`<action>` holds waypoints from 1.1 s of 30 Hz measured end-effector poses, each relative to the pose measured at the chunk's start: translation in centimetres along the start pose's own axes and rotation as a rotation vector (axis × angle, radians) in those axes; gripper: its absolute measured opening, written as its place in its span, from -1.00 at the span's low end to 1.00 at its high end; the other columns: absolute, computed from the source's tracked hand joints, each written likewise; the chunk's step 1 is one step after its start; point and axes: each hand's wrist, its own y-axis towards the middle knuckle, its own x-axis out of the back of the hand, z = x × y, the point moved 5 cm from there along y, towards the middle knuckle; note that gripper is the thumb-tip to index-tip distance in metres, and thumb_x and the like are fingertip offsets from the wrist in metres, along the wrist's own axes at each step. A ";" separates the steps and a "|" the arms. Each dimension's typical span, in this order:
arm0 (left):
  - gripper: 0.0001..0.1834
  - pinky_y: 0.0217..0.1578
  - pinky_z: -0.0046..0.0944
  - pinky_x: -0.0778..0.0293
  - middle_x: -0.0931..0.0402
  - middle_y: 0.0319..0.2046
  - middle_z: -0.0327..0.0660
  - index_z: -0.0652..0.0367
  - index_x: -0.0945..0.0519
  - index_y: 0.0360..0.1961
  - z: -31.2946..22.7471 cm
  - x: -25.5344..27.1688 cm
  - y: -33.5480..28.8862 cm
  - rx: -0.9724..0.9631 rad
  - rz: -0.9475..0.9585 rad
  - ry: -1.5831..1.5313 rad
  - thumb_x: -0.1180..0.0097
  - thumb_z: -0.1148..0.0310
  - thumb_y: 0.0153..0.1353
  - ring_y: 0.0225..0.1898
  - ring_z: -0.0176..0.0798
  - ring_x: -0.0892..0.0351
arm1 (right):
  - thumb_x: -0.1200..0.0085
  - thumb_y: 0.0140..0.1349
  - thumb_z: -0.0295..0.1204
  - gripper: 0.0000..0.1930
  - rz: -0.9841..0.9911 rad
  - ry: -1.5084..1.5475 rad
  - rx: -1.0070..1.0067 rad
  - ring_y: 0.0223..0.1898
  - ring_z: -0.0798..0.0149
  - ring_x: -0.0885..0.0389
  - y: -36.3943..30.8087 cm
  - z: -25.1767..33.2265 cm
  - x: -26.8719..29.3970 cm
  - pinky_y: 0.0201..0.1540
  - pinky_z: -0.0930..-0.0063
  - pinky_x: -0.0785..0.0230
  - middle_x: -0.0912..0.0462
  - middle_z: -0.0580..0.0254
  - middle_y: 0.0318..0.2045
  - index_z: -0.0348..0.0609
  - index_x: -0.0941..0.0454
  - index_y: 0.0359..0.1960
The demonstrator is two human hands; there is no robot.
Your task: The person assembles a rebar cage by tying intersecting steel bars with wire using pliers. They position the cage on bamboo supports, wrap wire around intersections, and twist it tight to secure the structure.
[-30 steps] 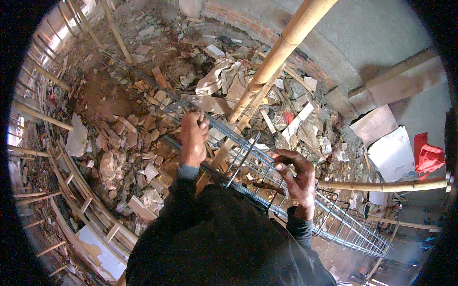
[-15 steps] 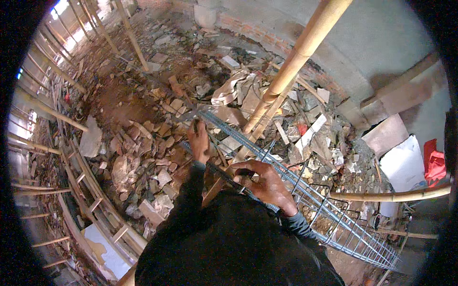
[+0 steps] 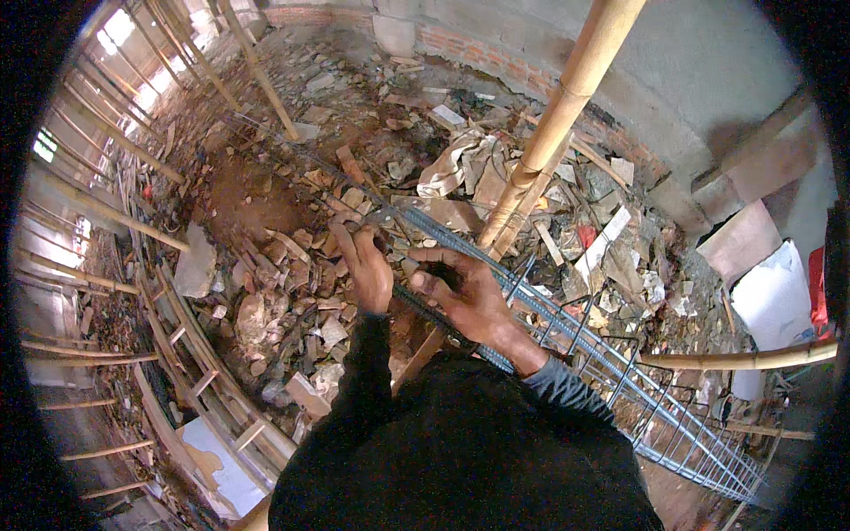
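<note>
Left hand (image 3: 367, 265) clamped on the near end of a rebar cage (image 3: 611, 367), right hand (image 3: 465, 296) curled around its bars just beside, centre frame. Cage running to lower right, stirrups already fitted along most of it; this end apparently unfinished. Below, rubble floor (image 3: 266, 212); bamboo pole (image 3: 558, 124) upper right, wall (image 3: 691, 62) behind.

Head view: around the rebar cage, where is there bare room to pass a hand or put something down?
Bare reddish dirt lies left of the rebar cage, bordered by slanted poles and rubble. Between the left hand and right hand it is tight. Around the bamboo pole, debris crowds the ground.
</note>
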 end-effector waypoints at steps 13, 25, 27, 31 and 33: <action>-0.64 0.08 -0.09 -0.38 -0.42 0.03 -0.05 0.25 -0.37 0.25 -7.7 4.0 -1.0 0.387 0.160 -0.866 0.07 0.47 0.47 -0.04 -0.09 -0.42 | -0.29 0.36 -0.50 -0.83 -0.199 0.061 0.027 -0.10 0.27 -0.72 1.1 -2.2 -0.1 0.06 0.35 -0.55 -0.78 0.12 -0.13 -0.30 -0.71 -0.08; -0.75 -0.24 -0.38 -0.38 -0.51 -0.05 -0.32 0.11 -0.55 0.14 -8.2 2.0 -3.7 0.760 0.413 -1.386 -0.06 0.43 0.49 -0.21 -0.42 -0.40 | -0.10 0.48 -0.54 -0.88 -0.139 0.263 -0.012 -0.34 0.35 -0.65 0.8 -3.3 1.5 -0.16 0.42 -0.56 -0.70 0.25 -0.39 -0.35 -0.64 -0.11; -0.76 -0.26 -0.37 -0.33 -0.42 -0.22 -0.38 0.14 -0.49 0.16 -8.3 1.7 -4.2 0.782 0.438 -1.419 0.01 0.41 0.54 -0.27 -0.45 -0.34 | -0.08 0.51 -0.51 -0.85 -0.107 0.342 -0.065 -0.36 0.38 -0.65 0.6 -3.3 1.6 -0.19 0.46 -0.56 -0.70 0.25 -0.38 -0.36 -0.63 -0.07; -0.75 -0.23 -0.37 -0.34 -0.47 -0.18 -0.35 0.11 -0.48 0.16 -8.2 1.1 -4.2 0.833 0.490 -1.615 -0.02 0.50 0.51 -0.24 -0.44 -0.37 | -0.08 0.52 -0.47 -0.80 -0.105 0.324 -0.062 -0.35 0.41 -0.65 0.3 -3.1 2.1 -0.20 0.48 -0.56 -0.72 0.24 -0.35 -0.39 -0.62 -0.01; -0.73 -0.21 -0.36 -0.35 -0.49 -0.16 -0.33 0.10 -0.48 0.16 -7.8 1.0 -4.2 0.900 0.455 -1.645 -0.04 0.53 0.49 -0.22 -0.42 -0.39 | -0.11 0.51 -0.47 -0.79 -0.094 0.344 -0.041 -0.35 0.41 -0.65 0.2 -3.2 2.1 -0.19 0.48 -0.57 -0.72 0.24 -0.34 -0.39 -0.63 0.01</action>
